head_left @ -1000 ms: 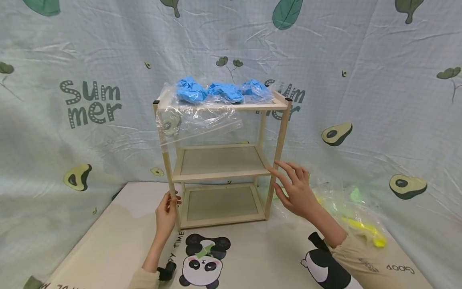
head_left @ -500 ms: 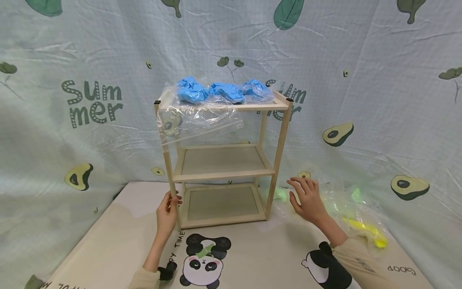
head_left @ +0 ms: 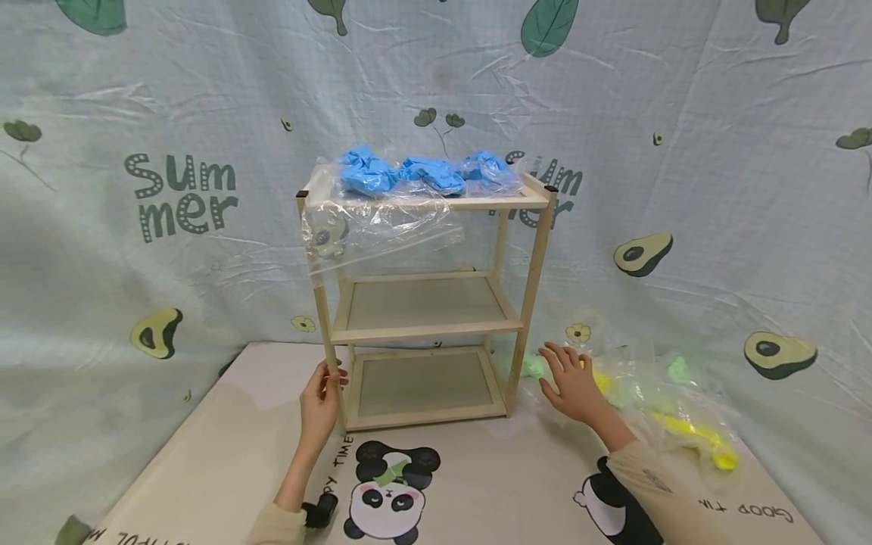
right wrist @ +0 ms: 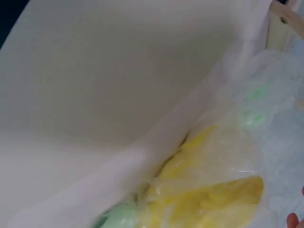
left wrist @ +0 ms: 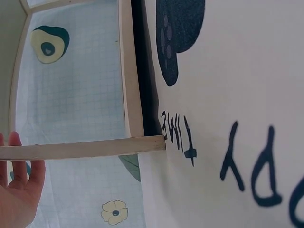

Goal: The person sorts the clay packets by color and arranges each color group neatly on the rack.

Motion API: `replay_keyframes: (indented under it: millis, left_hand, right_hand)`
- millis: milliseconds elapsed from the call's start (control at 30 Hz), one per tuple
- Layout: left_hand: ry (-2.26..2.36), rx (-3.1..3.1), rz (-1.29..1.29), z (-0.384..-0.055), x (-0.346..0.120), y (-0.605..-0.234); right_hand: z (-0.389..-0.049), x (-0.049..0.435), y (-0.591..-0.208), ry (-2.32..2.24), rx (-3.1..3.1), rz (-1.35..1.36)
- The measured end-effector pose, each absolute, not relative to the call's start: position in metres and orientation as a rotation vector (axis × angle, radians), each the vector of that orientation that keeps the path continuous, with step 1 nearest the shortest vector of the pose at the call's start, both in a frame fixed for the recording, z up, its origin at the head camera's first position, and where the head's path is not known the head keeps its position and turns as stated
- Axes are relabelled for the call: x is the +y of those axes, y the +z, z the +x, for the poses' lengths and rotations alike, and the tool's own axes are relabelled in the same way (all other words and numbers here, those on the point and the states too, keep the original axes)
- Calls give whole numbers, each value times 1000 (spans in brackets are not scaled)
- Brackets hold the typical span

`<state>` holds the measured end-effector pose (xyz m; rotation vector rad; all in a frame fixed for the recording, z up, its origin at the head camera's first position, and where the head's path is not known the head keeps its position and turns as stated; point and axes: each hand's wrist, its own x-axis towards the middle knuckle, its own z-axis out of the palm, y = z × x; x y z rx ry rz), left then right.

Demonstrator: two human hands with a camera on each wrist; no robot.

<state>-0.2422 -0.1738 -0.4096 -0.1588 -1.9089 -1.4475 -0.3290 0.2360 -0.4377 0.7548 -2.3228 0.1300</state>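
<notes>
A three-tier wooden shelf [head_left: 428,331] stands upright on the table. My left hand [head_left: 320,401] holds its front left leg [head_left: 323,314] low down; in the left wrist view the fingers [left wrist: 35,178] lie about that leg. My right hand [head_left: 574,384], its fingers spread and slightly bent, hovers right of the shelf with nothing in it. Nearest to it are clear plastic bags [head_left: 636,393] with yellow and green things inside. Close up in the right wrist view are a yellow thing [right wrist: 213,202] in clear plastic and a fingertip [right wrist: 293,221]. Whether the right hand touches the bags cannot be told.
On the top tier lie crumpled blue bundles [head_left: 368,172] in a clear plastic bag [head_left: 381,227], which hangs over the front left edge. The table [head_left: 225,462] has a panda-printed cover. A patterned curtain [head_left: 381,68] hangs close behind and at both sides.
My right hand has left the shelf's front right leg and moved right and down toward the bags. The left hand keeps its hold on the left leg.
</notes>
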Motion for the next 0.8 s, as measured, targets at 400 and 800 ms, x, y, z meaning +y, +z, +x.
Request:
replay_keyframes:
  millis: [400, 800]
  left_hand:
    - [-1453, -1907, -153, -243, -172, -408]
    - [-1443, -1915, -138, -243, -172, -409]
  right_hand:
    - [-353, 229, -454, 71, -2486, 651]
    - [-357, 220, -454, 42, -2672, 578]
